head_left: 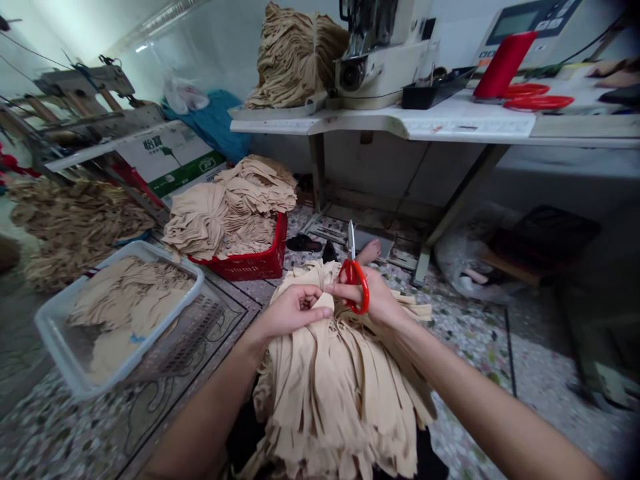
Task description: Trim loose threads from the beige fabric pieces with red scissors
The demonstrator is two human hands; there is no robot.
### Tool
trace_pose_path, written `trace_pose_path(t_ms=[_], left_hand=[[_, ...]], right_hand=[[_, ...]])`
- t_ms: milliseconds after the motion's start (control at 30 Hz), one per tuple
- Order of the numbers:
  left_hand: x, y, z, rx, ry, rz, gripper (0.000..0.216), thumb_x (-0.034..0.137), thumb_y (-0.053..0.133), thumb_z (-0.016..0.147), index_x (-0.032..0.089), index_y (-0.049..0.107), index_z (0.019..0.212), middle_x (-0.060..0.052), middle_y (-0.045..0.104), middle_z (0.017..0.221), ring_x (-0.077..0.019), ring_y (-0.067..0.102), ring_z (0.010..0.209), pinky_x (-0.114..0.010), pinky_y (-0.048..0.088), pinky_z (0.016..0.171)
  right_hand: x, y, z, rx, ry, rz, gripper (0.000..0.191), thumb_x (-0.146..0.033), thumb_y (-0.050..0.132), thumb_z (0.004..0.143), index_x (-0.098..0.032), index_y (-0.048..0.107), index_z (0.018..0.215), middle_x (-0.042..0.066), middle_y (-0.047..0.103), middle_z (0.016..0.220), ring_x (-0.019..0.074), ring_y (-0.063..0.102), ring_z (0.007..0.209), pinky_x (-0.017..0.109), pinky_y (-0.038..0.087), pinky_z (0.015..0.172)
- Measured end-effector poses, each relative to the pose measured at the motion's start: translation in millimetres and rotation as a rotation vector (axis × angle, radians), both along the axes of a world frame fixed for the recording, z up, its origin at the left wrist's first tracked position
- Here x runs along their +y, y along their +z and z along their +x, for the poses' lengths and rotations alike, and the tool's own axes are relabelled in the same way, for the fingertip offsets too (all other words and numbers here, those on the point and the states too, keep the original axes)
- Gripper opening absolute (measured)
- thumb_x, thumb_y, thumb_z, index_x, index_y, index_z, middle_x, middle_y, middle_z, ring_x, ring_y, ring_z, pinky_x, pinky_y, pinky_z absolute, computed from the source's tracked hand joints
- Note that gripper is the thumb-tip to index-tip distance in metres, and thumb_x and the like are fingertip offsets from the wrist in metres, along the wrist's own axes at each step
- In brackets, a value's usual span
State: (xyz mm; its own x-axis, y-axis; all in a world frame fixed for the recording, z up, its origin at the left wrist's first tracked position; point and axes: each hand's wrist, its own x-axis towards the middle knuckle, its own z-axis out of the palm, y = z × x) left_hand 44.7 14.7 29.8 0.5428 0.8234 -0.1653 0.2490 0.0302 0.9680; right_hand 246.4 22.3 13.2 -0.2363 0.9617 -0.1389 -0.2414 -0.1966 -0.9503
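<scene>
A thick heap of tan fabric strips (340,380) lies across my lap. My left hand (293,310) curls over the top of the heap, fingers pinched on one of the strips. My right hand (377,300) is beside it, fingers through the red handles of a pair of scissors (354,277) whose blades point straight up. The two hands nearly touch at the top of the heap. My bare foot (369,252) shows just beyond the scissors.
A red basket (255,263) heaped with tan pieces stands ahead left. A clear plastic bin (65,347) with more pieces sits at left. A sewing machine (380,63) on a white table (450,123) stands behind, with a red thread cone (503,63). More fabric piles lie at far left.
</scene>
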Motion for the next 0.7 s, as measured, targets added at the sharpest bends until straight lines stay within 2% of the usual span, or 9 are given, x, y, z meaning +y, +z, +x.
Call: trace_pose_path(t_ms=[100,267,333,433,533,600,700], left_hand=[[4.0,2.4,4.6,-0.069,0.112,-0.019,0.033,0.041,0.081,0.079,0.012,0.066,0.086,0.0,0.057,0.077,-0.0104,0.05,0.066,-0.023,0.039,0.063],[11.4,9.1,16.2,-0.173,0.114,-0.029,0.036,0.041,0.083,0.077,0.012,0.07,0.093,-0.004,0.064,0.087,-0.013,0.058,0.075,-0.023,0.044,0.068],[11.8,12.3,21.7,-0.187,0.131,-0.016,0.038,0.041,0.084,0.077,0.012,0.072,0.098,-0.006,0.068,0.091,-0.0144,0.061,0.077,-0.024,0.046,0.071],[9.6,14.1,26.5,-0.185,0.162,0.006,0.038,0.042,0.083,0.078,0.012,0.073,0.099,-0.005,0.069,0.086,-0.014,0.06,0.072,-0.022,0.044,0.066],[4.9,11.7,26.8,-0.139,0.133,0.013,0.036,0.045,0.079,0.081,0.01,0.075,0.09,-0.002,0.065,0.074,-0.0118,0.053,0.062,-0.021,0.037,0.057],[1.3,10.1,26.0,-0.119,0.115,0.002,0.036,0.045,0.078,0.083,0.01,0.075,0.084,-0.002,0.063,0.071,-0.0113,0.051,0.061,-0.021,0.036,0.056],[-3.6,10.7,25.2,-0.15,0.111,-0.017,0.032,0.041,0.081,0.081,0.01,0.076,0.086,-0.004,0.067,0.079,-0.0133,0.056,0.068,-0.021,0.04,0.061]], right_hand=[[7.1,19.5,1.6,0.031,-0.059,0.033,0.054,-0.047,0.095,0.057,-0.021,0.051,0.073,-0.001,0.066,0.07,0.0112,0.052,0.052,0.025,0.041,0.05],[9.6,46.5,13.9,-0.073,-0.048,0.13,0.049,-0.048,0.092,0.06,-0.02,0.056,0.074,0.003,0.068,0.077,0.0176,0.06,0.067,0.029,0.046,0.061],[5.8,51.5,18.7,-0.136,-0.031,0.15,0.051,-0.054,0.091,0.061,-0.02,0.055,0.075,0.003,0.066,0.075,0.0179,0.059,0.067,0.029,0.045,0.06],[-1.3,51.0,25.2,-0.205,-0.093,0.172,0.055,-0.061,0.088,0.061,-0.021,0.053,0.075,0.003,0.065,0.073,0.0158,0.054,0.061,0.028,0.043,0.057],[-8.0,44.9,31.5,-0.186,-0.145,0.168,0.056,-0.061,0.088,0.062,-0.022,0.05,0.075,0.007,0.069,0.083,0.0181,0.059,0.067,0.029,0.047,0.06],[-12.4,40.7,35.2,-0.167,-0.114,0.17,0.054,-0.058,0.089,0.064,-0.022,0.05,0.075,0.006,0.07,0.085,0.0191,0.061,0.07,0.029,0.047,0.062],[-20.0,36.0,39.2,-0.181,-0.039,0.186,0.049,-0.055,0.089,0.067,-0.022,0.053,0.076,0.004,0.067,0.08,0.0173,0.058,0.067,0.029,0.046,0.061]])
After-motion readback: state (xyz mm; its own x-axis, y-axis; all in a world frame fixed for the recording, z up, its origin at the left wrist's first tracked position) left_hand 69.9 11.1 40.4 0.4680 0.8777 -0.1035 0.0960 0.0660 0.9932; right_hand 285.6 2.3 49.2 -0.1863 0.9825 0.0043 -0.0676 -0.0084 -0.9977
